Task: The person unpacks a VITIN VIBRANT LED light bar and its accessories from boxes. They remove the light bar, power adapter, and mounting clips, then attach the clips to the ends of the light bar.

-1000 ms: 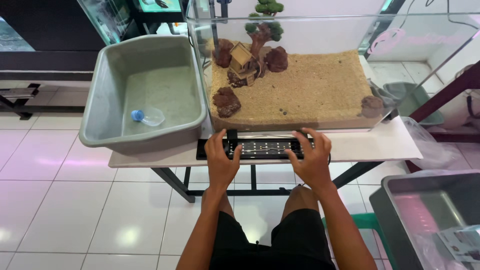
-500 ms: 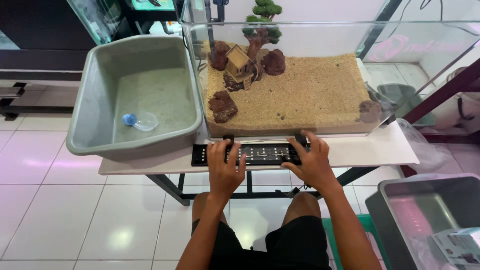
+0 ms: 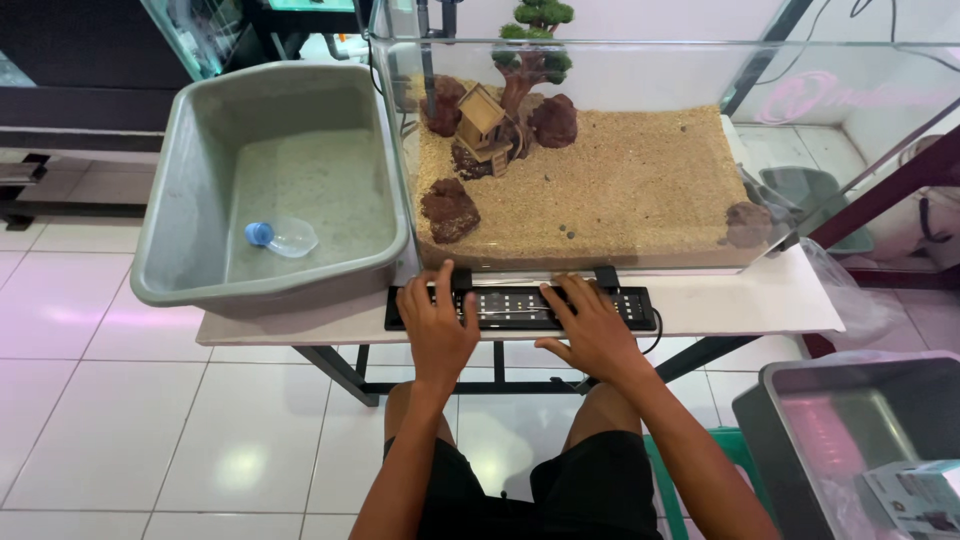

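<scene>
The black aquarium light bar [image 3: 520, 307] lies on the white tabletop [image 3: 740, 300], at 6 o'clock of the glass aquarium [image 3: 600, 150]; the left hand [image 3: 438, 328] and right hand [image 3: 592, 335] rest on it, fingers spread; a grey tub [image 3: 170, 200] stands at 9 o'clock.

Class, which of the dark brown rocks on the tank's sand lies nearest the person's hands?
The lone dark brown rock at front left; the others sit farther back or right.

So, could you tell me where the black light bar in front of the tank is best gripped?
Probably at its two short ends, from above: the black light bar lies flat and long across the table edge, with the left hand and right hand already resting on top.
</scene>
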